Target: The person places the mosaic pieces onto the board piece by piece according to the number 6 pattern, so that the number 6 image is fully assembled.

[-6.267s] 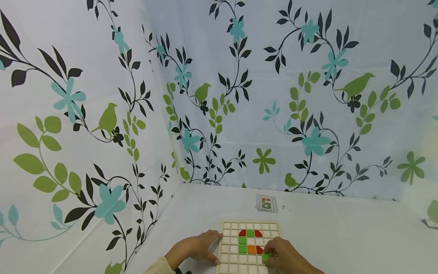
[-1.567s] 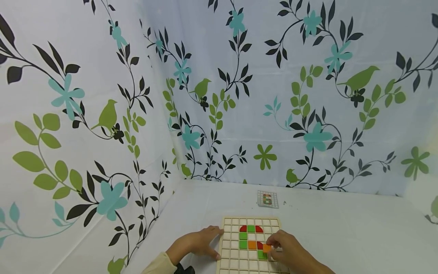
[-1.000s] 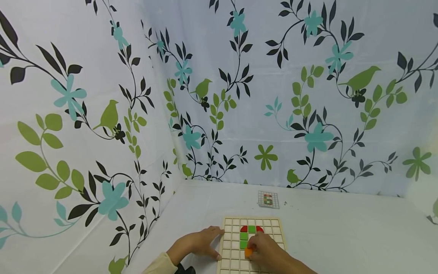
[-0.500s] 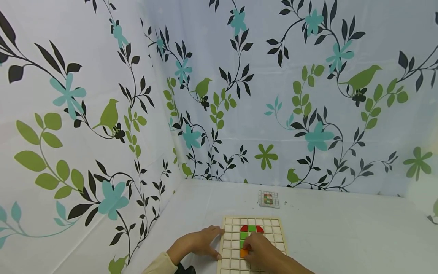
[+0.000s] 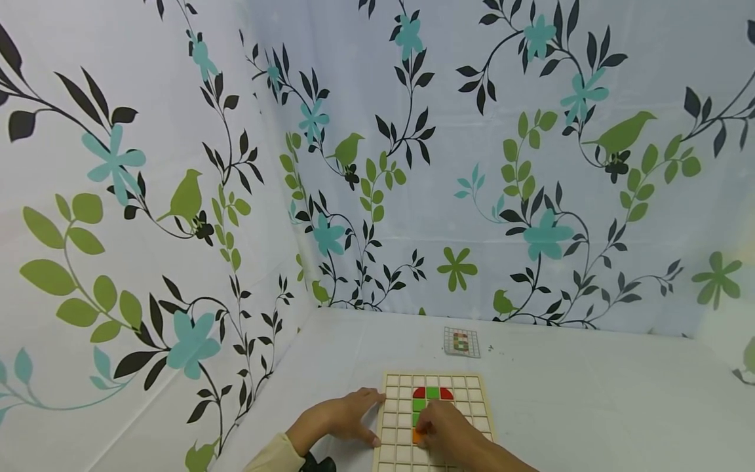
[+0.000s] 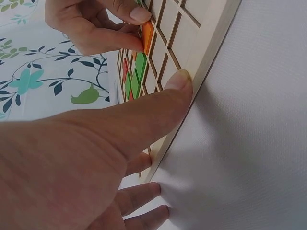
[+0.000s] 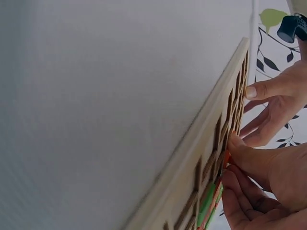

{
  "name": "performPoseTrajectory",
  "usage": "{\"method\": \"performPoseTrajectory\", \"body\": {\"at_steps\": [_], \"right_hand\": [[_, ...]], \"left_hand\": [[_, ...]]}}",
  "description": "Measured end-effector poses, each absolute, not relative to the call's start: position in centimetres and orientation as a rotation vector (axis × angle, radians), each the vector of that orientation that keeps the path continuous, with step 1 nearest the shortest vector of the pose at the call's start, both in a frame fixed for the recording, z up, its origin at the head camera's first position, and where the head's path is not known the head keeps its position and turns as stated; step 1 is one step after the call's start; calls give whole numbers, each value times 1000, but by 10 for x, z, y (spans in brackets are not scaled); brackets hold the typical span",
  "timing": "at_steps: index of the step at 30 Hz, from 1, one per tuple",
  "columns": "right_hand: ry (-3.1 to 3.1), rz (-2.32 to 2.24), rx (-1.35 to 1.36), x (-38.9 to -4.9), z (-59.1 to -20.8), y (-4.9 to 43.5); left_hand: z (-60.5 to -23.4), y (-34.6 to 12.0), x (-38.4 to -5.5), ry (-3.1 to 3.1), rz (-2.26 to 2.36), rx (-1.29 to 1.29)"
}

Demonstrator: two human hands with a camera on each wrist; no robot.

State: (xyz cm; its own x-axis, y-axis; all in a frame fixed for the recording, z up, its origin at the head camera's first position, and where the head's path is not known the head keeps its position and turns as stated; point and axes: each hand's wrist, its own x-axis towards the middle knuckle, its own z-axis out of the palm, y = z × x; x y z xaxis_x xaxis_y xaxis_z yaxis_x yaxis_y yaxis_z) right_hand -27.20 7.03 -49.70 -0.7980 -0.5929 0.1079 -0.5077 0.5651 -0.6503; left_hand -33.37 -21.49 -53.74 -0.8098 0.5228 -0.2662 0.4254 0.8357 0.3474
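A wooden grid board lies on the table. My left hand steadies its left edge, thumb on the rim, fingers extended. My right hand reaches over the board and pinches an orange square tile between thumb and finger. That tile sits right at a cell directly below the column of green tiles. In the top row of the pattern, a green tile stands between two red rounded tiles. The right hand hides the tiles under it in the head view.
Behind the board lies a small printed card with a coloured grid pattern. A white cover spreads over the table. Leaf-and-bird patterned curtains stand at the back and left. A dark wrist device shows on the left arm.
The right hand placed a green tile at the lower right, then carried an orange tile leftward to the cell below the green column. The left hand stays at the board's edge.
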Motion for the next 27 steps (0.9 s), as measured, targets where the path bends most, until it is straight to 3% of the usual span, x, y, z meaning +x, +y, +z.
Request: {"method": "performPoseTrajectory", "body": {"at_steps": [2,8,17,27], "right_hand": [[2671,-1075,-964,-271,-499,71],[2705,-1071,-1058,-269,-504,73],[2677,-1161,-1000,-262,-492,102],[2864,-1143,-608,-245,-468,183]], "left_hand": [[-533,-213,-329,2676,388,706],[-470,-189,-286,2679,393,598],[-470,-192,-285,2675,402,588],[-541,-220,-331,2668,380,664]]}}
